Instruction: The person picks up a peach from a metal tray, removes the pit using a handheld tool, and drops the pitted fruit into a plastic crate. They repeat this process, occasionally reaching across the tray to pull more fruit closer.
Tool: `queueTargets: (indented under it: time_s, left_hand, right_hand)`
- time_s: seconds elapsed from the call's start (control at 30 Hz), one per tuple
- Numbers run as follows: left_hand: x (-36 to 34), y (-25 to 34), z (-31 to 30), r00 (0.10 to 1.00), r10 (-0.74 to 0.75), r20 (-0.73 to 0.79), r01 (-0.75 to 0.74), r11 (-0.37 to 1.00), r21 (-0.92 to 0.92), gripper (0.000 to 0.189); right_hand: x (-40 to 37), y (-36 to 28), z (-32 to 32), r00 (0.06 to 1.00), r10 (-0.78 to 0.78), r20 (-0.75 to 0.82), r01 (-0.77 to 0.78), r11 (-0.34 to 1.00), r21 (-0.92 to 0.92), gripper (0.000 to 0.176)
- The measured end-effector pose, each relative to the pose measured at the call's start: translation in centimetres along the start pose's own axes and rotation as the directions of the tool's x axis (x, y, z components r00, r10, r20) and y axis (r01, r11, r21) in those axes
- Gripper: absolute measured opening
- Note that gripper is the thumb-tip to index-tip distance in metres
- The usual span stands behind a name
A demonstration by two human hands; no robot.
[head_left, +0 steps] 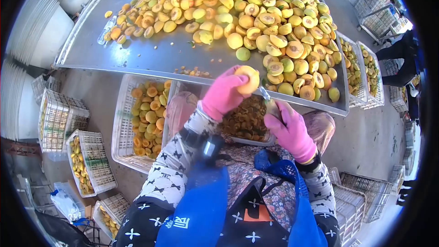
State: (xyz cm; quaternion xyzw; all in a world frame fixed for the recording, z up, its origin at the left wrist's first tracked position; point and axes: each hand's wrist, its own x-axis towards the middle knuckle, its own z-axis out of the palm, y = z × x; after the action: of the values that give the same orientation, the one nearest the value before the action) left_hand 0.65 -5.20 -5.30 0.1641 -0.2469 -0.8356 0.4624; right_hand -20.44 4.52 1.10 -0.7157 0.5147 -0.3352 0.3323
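Observation:
My left hand [225, 92], in a pink glove, is closed around a yellow peach half [248, 80] just over the near edge of the metal table [137, 64]. In my right hand [292, 132], also pink-gloved, the fingers wrap the handle of a small pitting tool [271, 106]. Its metal tip points up at the underside of the peach half. A large heap of halved peaches [256, 13] lies on the table beyond both hands. Below them, between my knees, sits a tub of brown peach pits [244, 121], partly hidden by my hands.
A white crate [120, 130] of peach halves stands at my left knee. More filled crates [98, 167] are on the floor to the left and beside the table's right end. Stacked crates [350, 206] stand at lower right. A plastic bottle [105, 34] lies on the table.

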Motion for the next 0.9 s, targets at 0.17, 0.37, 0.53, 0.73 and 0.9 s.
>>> queueTargets:
  time_s: [0.17, 0.37, 0.53, 0.73, 0.9]
  left_hand:
    - [-1.2, -0.6, 5.1, 0.990, 0.126, -0.054, -0.129, 0.991, -0.040, 0.040]
    - [-1.1, -2.5, 3.2, 0.855, 0.485, 0.186, -0.478, 0.593, 0.648, 0.037]
    - [-1.5, -1.1, 5.0, 0.944, 0.325, -0.052, -0.239, 0.787, 0.569, 0.036]
    - [-1.7, -1.1, 5.4, 0.960, 0.213, -0.182, -0.111, 0.885, 0.453, 0.030]
    - [-1.7, -1.6, 4.9, 0.959, 0.114, -0.261, -0.027, 0.948, 0.317, 0.028]
  right_hand:
    - [1.3, -0.3, 1.8, 0.987, -0.111, -0.114, 0.084, 0.972, -0.220, 0.037]
    - [0.9, -0.8, 2.3, 0.987, -0.132, -0.096, 0.084, 0.915, -0.394, 0.036]
    - [1.1, -0.3, 2.0, 0.971, -0.228, -0.077, 0.130, 0.766, -0.630, 0.039]
    - [1.2, -0.2, 2.0, 0.981, -0.192, -0.037, 0.118, 0.732, -0.671, 0.038]
    - [0.8, 0.9, 2.6, 0.995, -0.092, 0.041, 0.100, 0.848, -0.520, 0.029]
